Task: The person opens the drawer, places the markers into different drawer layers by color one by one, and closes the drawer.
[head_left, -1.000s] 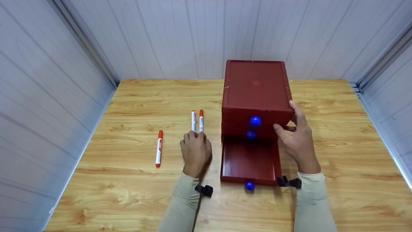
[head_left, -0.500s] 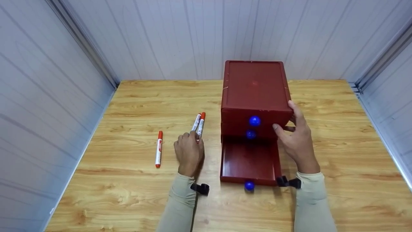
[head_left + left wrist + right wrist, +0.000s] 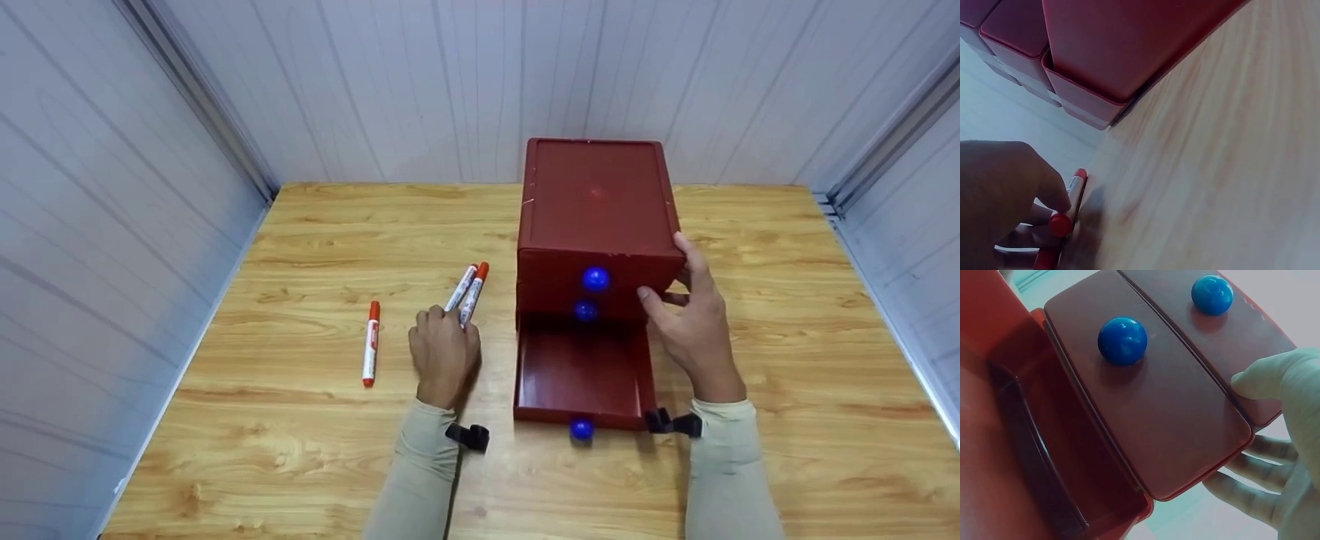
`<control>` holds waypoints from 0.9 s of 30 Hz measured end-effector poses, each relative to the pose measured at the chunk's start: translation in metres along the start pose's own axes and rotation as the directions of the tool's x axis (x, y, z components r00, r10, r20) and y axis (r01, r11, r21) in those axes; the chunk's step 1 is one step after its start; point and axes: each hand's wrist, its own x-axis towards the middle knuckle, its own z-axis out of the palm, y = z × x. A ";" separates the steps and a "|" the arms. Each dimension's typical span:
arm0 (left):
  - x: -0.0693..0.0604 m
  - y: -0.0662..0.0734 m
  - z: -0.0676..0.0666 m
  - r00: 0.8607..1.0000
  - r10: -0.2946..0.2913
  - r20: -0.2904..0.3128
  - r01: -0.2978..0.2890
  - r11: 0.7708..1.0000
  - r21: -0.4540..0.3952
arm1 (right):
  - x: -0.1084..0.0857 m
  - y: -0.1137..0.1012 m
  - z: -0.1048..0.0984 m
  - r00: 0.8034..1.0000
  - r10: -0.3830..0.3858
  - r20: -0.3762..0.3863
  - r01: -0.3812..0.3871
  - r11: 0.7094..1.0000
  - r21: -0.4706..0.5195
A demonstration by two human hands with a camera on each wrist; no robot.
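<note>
Left hand (image 3: 444,349): gripping two red-and-white markers (image 3: 473,295), long axes slanting forward-right, drawer-side cap (image 3: 482,270) pointing away | Right hand (image 3: 697,337): gripping corner of red drawer cabinet (image 3: 600,199) | Between hands: bottom drawer (image 3: 585,375) extending open

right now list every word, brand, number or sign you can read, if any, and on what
None can be read.
Lone white cylindrical marker with red ends: print too small to read.
Two white-and-red markers at the left hand: print too small or blurred.
Red plastic drawer unit: none visible.

A wood-grain table (image 3: 285,457) carries a red drawer unit (image 3: 600,214) and markers (image 3: 371,346).
</note>
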 end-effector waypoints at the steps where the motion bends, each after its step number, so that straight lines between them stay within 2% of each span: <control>1: 0.000 0.000 0.000 1.000 0.004 0.001 -0.004 1.000 0.001 | 0.000 0.000 0.000 1.000 0.001 -0.003 -0.001 1.000 0.002; 7: -0.001 0.000 0.002 1.000 0.021 0.019 -0.021 0.999 0.026 | -0.003 0.002 0.000 1.000 0.006 -0.007 -0.006 1.000 -0.003; 14: 0.002 0.001 0.000 0.999 0.010 0.035 -0.011 1.000 0.019 | -0.001 0.000 -0.001 1.000 0.002 -0.009 -0.002 1.000 -0.009; 21: 0.002 0.000 0.001 1.000 -0.009 0.023 0.009 1.000 -0.006 | -0.001 -0.001 0.000 0.999 0.032 -0.006 -0.032 0.999 0.035; 27: 0.001 -0.001 0.002 0.999 -0.037 -0.018 0.035 0.996 -0.078 | 0.000 -0.002 0.000 1.000 0.018 0.000 -0.018 1.000 0.010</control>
